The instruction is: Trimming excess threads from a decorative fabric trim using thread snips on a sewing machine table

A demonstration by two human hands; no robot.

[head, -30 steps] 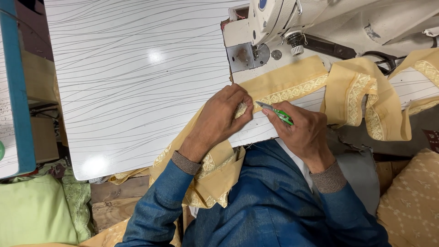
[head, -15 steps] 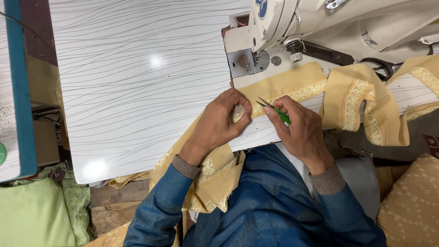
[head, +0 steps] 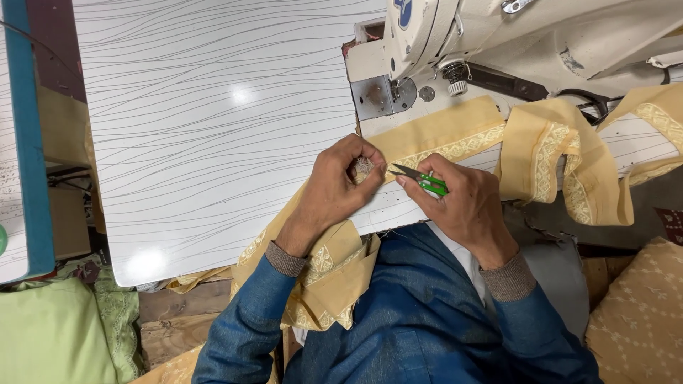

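My left hand (head: 334, 195) pinches the edge of a tan yellow fabric strip with embroidered cream trim (head: 455, 139) at the front edge of the white table. My right hand (head: 466, 206) grips small green-handled thread snips (head: 420, 179), their open blades pointing left at the spot my left fingers hold. The fabric runs right in folds under the sewing machine arm and hangs down into my lap.
A white sewing machine (head: 455, 43) stands at the upper right on the white table with thin wavy lines (head: 213, 128). Green cloth (head: 57, 334) lies at the lower left, a patterned yellow cushion (head: 640, 320) at the lower right. A blue-edged table (head: 28, 142) is on the left.
The snips' blades have moved left toward the fabric pinched in my left hand. My left fingers have curled tighter around the fabric edge.
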